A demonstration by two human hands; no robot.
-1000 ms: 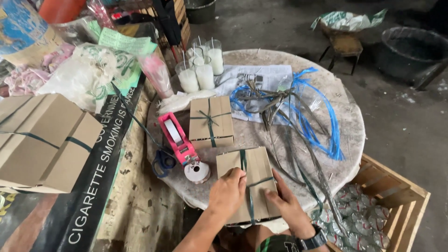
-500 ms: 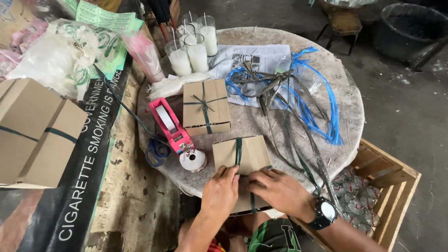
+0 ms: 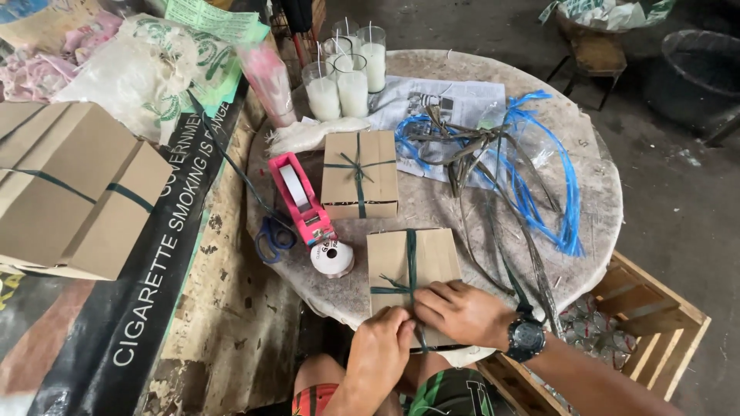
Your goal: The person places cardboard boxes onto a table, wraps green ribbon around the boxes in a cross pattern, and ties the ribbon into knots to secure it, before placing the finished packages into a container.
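- The left hand [image 3: 379, 348] was curled, knuckles up, its fingertips pinched together.
- The right hand [image 3: 462, 312] lay palm down, touching the left, with a watch on its wrist.

Matt cardboard box [image 3: 412, 266], rough stone tabletop [image 3: 593, 192], glossy plastic tape dispenser [image 3: 302, 196].

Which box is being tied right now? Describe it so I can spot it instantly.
On the round stone table, look at the near edge. The cardboard box under the left hand and right hand is it; unlike the finished box behind, hands cover it.
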